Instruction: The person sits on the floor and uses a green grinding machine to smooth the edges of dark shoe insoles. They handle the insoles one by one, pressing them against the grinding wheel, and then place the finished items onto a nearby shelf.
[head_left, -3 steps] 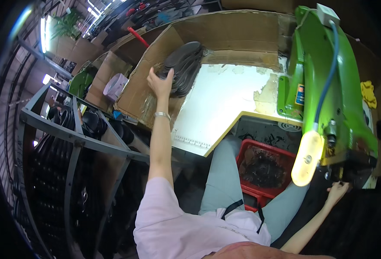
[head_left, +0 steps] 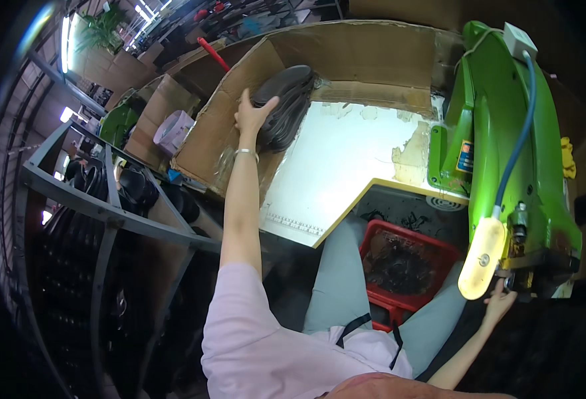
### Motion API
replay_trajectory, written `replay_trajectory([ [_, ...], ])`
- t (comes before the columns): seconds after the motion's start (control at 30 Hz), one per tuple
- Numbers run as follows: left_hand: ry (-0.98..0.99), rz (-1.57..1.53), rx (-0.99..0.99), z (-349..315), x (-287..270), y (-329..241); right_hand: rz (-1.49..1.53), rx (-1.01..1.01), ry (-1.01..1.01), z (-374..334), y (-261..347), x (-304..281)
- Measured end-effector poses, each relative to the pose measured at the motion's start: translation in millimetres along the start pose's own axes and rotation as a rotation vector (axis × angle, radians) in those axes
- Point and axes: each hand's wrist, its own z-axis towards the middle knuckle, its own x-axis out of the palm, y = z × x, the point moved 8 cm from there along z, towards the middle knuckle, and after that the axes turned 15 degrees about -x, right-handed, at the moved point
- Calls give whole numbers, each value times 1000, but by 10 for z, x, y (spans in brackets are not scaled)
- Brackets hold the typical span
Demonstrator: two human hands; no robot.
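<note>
At the table's far left, a bundle of dark, flat, sole-shaped pieces leans in the corner of a cardboard surround. My left hand is at its left side, thumb and fingers spread apart; the thumb lies over the bundle's edge, and whether it presses on it I cannot tell. On the right stands a green machine. My right hand is at its lower front, just right of a yellow lamp. Its fingertips are bent up against a small metal part, and what they pinch is partly hidden.
A white tabletop with a yellow edge lies between bundle and machine, walled by cardboard. Below it, between my knees, sits a red bin with dark scraps. A grey metal rack holding dark pieces stands left.
My right hand has shifted left along the machine's front, toward the lamp. My left hand has moved slightly forward beside the bundle, and its thumb reaches farther right. The view has tilted slightly.
</note>
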Motion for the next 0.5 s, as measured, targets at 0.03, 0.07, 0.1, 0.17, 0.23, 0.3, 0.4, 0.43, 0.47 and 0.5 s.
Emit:
replay_trajectory([
  [0.03, 94, 81, -63, -17, 237, 32, 64, -41, -7, -25, 43, 66],
  [0.07, 202, 165, -113, -117, 512, -5, 127, -81, -25, -27, 67, 76],
  [0.1, 99, 297, -124, -292, 662, -161, 22, -159, 9, 5, -94, 18],
  [0.17, 74, 211, -64, -161, 658, -230, 118, -170, 67, -89, -474, 198],
  [0.23, 81, 170, -15, -233, 693, -157, 91, -229, 101, -175, -726, 344],
  [0.3, 98, 170, 31, -595, 584, -51, 136, 4, 175, -484, 24, 671],
  [0.4, 175, 299, 158, -1526, 713, -458, 159, 118, 217, -580, 259, 751],
  [0.43, 176, 364, 229, -1828, 771, -497, 163, 74, 248, -592, 258, 796],
  [0.47, 146, 416, 288, -2107, 827, -548, 161, 29, 271, -584, 219, 831],
  [0.5, 166, 374, 254, -2308, 848, -539, 175, 22, 276, -586, 226, 852],
])
